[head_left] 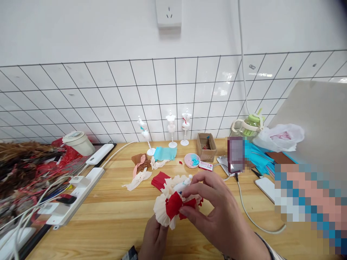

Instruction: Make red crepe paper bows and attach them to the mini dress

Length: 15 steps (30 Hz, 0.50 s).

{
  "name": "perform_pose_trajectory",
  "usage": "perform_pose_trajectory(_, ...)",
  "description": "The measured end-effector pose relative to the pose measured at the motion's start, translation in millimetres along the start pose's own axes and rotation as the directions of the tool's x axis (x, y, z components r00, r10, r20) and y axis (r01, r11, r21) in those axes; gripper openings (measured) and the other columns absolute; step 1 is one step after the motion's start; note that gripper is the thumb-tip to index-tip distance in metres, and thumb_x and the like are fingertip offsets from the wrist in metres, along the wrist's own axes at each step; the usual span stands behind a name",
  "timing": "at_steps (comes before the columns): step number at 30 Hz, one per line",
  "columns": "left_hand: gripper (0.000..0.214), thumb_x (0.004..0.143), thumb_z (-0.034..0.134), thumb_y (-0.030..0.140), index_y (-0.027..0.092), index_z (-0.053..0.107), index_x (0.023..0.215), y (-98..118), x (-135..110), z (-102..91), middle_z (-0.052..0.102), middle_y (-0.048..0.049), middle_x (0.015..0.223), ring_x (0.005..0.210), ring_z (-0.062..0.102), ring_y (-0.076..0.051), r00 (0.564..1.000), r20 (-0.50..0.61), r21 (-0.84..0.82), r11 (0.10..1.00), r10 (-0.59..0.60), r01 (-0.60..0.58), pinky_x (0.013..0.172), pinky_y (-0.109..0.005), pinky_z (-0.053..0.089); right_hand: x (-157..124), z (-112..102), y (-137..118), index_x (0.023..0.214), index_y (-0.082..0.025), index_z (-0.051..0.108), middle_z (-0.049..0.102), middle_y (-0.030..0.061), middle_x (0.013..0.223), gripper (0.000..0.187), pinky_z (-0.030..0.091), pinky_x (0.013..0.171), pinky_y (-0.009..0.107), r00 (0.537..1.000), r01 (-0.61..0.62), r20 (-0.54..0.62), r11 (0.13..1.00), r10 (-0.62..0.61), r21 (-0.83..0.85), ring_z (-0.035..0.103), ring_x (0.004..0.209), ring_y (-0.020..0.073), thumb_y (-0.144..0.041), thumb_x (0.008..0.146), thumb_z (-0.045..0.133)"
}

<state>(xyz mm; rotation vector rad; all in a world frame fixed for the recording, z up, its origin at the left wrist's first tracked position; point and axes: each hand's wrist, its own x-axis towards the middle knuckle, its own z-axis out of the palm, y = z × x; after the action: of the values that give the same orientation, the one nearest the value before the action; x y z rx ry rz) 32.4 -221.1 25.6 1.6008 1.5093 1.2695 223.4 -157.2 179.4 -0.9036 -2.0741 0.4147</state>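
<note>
A small white dress form leans over the table, wrapped in cream crepe-paper ruffles with red crepe paper over them. From below, my left hand is closed around its lower part; the ruffles hide the fingertips. My right hand is closed, with thumb and forefinger pinching the red paper at the form's waist. Just behind lies a folded red crepe piece. Cream strips, brown paper and a turquoise sheet are spread farther back.
Three white dress forms stand near the tiled wall. A pink dish, small cardboard box and phone are at back right. A power strip with cables lies left; a white cable curves along the right.
</note>
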Motion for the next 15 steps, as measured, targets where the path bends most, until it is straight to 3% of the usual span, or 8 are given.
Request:
perform_pose_trajectory(7,0.035,0.091,0.041,0.039,0.023,0.068,0.108,-1.0,-1.1,0.2,0.071,-0.0077,0.104,0.095,0.064,-0.026,1.0,-0.012,0.02,1.0,0.013,-0.013,0.081,-0.032,0.052,-2.1,-2.7,-0.9,0.087,-0.031,0.064,0.058,0.0031,0.088,0.012,0.05,0.064,0.034,0.997,-0.04,0.062,0.999,0.038,0.031,0.057,0.079,0.0205,-0.031,0.076,0.068)
perform_pose_trajectory(11,0.036,0.092,0.04,0.038,0.022,0.067,0.109,1.7,0.1,-0.5,0.07,-0.0072,0.105,0.094,0.064,-0.024,0.998,0.04,0.01,0.999,0.052,-0.052,0.078,-0.03,0.052,-1.9,-8.5,-4.8,0.078,-0.027,0.067,0.057,0.0023,0.084,0.002,0.047,0.066,0.03,0.975,-0.156,0.171,0.985,0.141,0.073,0.055,0.076,0.0174,-0.026,0.077,0.067)
perform_pose_trajectory(15,0.034,0.092,0.04,0.034,0.022,0.064,0.114,4.2,1.8,-2.3,0.069,-0.0071,0.11,0.098,0.063,-0.023,0.994,0.092,0.015,0.998,0.062,-0.064,0.083,-0.03,0.051,-1.7,-13.8,-5.1,0.076,-0.028,0.069,0.057,0.0007,0.084,0.008,0.044,0.069,0.029,0.951,-0.234,0.216,0.971,0.221,0.04,0.054,0.078,0.0163,-0.02,0.075,0.067)
